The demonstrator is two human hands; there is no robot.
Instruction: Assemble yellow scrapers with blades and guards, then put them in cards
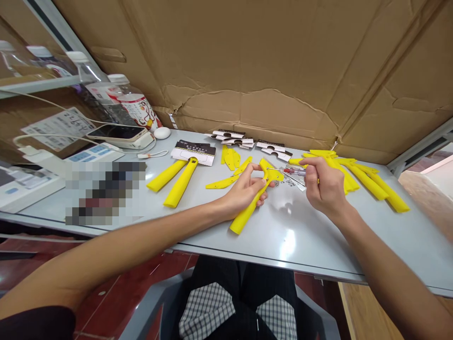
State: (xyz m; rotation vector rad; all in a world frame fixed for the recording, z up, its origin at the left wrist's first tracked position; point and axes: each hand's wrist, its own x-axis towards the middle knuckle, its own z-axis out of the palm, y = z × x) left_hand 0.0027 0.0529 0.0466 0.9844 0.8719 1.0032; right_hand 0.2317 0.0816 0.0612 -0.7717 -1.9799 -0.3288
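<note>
My left hand (247, 186) is closed around a yellow plastic handle (245, 219), held slanting over the table with its wider head up. In my closed right hand (325, 184) is a screwdriver (295, 171) with a clear and red grip. Its shaft points left, and the tip meets the head of the yellow handle. Below the shaft lie small metal bits (289, 181), too small to name surely. Left of my left hand are loose flat yellow pieces (221, 182). Several more yellow handles (370, 182) are piled beyond my right hand.
Two yellow handles (181, 184) with a black-and-white card (194, 152) lie to the left. More cards (233, 138) sit along the cardboard wall (247, 71). A phone (118, 134), cables, a power strip (88, 156) and bottles (136, 104) occupy the table's left end.
</note>
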